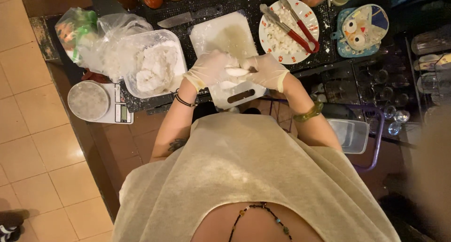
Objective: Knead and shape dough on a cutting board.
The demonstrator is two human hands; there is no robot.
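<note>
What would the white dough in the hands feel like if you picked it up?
Probably soft and squishy: the dough bends between the left hand and right hand. Likely sticky too, since both hands wear gloves and white powder dusts the board. It looks small, so it is probably light, and unlikely to break if dropped.

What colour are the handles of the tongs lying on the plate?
Red, seen in the head view: the tongs lie across the white plate of diced white pieces.
</note>
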